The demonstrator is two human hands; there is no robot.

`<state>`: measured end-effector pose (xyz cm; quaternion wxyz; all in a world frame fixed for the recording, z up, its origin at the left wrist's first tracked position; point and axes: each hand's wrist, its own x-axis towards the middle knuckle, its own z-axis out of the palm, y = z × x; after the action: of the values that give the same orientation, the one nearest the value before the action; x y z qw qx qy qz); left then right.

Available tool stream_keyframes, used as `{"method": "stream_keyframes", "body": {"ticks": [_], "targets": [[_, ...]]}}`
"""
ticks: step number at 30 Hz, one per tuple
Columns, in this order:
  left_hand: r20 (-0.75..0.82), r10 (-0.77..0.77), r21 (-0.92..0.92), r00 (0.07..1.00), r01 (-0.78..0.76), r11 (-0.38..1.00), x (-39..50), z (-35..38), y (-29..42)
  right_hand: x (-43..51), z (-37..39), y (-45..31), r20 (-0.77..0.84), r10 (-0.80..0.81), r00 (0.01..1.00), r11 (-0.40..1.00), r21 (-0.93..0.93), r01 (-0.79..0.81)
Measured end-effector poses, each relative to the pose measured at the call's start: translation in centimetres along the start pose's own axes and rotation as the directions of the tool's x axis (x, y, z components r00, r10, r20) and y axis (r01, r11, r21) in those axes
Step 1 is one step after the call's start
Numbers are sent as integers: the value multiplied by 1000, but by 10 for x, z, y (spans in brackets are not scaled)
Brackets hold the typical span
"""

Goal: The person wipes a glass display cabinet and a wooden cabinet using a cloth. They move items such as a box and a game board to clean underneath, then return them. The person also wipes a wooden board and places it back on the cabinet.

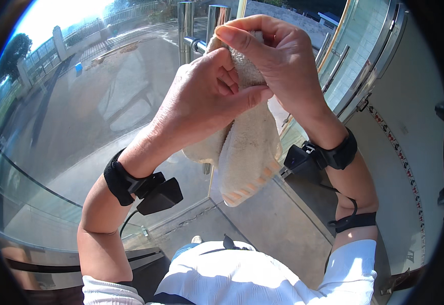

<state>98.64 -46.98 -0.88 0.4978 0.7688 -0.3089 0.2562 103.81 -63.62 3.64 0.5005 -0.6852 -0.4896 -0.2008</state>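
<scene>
A beige terry cloth towel with an orange striped edge hangs in folds from both hands. My left hand grips its upper part from the left, thumb stretched across the front. Higher up and to the right, my right hand pinches the top edge between thumb and fingers. Just behind the cloth stand vertical polished metal door handles, joined by a short metal bar. The towel covers the lower part of the handles, and I cannot tell whether it touches them.
Glass panels curve along the left, with a paved yard beyond. A metal-framed glass door stands at the right beside a white wall with a patterned strip. Below is a tiled floor. Black devices are strapped to both wrists.
</scene>
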Motion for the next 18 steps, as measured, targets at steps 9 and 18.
{"method": "stream_keyframes", "body": {"ticks": [9, 18], "targets": [[76, -182, -76, 980, 187, 979, -18, 8, -2, -22, -23, 32, 187, 257, 948, 840, 442, -314], [9, -177, -53, 984, 177, 983, -10, 25, 9, -35, -44, 31, 296, 312, 903, 651, 625, -430]]}}
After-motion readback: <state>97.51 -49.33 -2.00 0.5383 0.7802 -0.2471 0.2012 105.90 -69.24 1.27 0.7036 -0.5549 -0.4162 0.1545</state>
